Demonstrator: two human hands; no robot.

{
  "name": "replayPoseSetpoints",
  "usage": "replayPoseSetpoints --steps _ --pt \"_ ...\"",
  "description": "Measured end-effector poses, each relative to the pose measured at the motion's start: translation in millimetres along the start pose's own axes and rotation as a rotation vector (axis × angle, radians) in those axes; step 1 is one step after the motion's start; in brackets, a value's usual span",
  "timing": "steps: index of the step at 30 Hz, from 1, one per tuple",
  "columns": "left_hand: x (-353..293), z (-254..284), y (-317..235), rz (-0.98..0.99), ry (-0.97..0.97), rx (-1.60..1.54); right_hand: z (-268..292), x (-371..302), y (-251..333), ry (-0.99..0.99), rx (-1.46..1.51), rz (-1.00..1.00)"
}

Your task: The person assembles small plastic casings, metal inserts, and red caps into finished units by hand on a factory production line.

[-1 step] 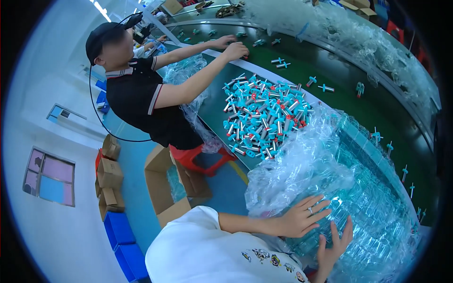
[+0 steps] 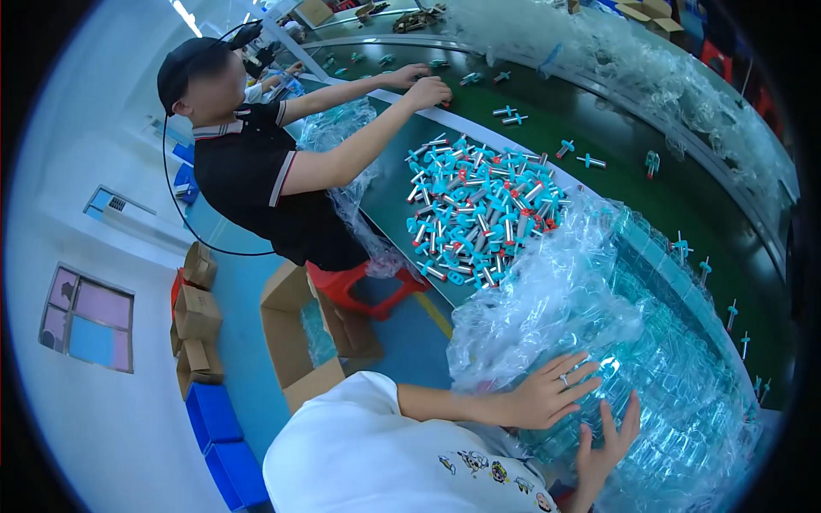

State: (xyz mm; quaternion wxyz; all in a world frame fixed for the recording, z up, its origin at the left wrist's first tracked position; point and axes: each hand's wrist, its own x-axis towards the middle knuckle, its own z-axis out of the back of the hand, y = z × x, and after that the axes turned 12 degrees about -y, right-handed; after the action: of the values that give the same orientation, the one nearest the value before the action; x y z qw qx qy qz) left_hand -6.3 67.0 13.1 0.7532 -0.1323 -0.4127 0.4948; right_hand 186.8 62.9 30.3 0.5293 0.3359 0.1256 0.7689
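Note:
My left hand (image 2: 556, 393), with a ring on one finger, lies with fingers stretched over clear, teal-tinted plastic trays (image 2: 658, 350). Below and to its right is my right hand (image 2: 609, 440), its fingers spread at the same stack. Neither hand grips anything that I can see. A crumpled clear plastic bag (image 2: 547, 299) covers the trays' left side and bunches up beside my left hand. Beyond the bag lies a heap of small parts (image 2: 479, 209) with metal cylinders, turquoise plastic pieces and red ends.
A co-worker in black (image 2: 248, 171) reaches over a green conveyor belt (image 2: 616, 128) carrying scattered parts. Clear plastic (image 2: 633, 51) is piled along its far side. An open cardboard box (image 2: 291, 316), a red stool (image 2: 351, 295) and blue bins (image 2: 224, 436) stand on the floor at left.

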Motion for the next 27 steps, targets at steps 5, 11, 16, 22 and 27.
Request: replayPoseSetpoints --steps 5,11,16,22,27 --pt "-3 -5 -1 -0.029 -0.055 0.033 3 0 2 -0.068 0.059 0.028" --pt "-4 -8 -3 -0.084 -0.127 0.11 0 -26 1 -0.295 -0.011 0.393" --pt "-4 -5 -5 -0.095 -0.122 0.124 7 -39 34 -0.081 -0.029 0.509" --pt "-8 -8 -11 -0.09 -0.052 0.287 18 -40 40 0.069 -0.111 0.397" --pt "-2 -10 -21 -0.129 0.033 0.388 18 -36 44 0.202 -0.092 0.159"
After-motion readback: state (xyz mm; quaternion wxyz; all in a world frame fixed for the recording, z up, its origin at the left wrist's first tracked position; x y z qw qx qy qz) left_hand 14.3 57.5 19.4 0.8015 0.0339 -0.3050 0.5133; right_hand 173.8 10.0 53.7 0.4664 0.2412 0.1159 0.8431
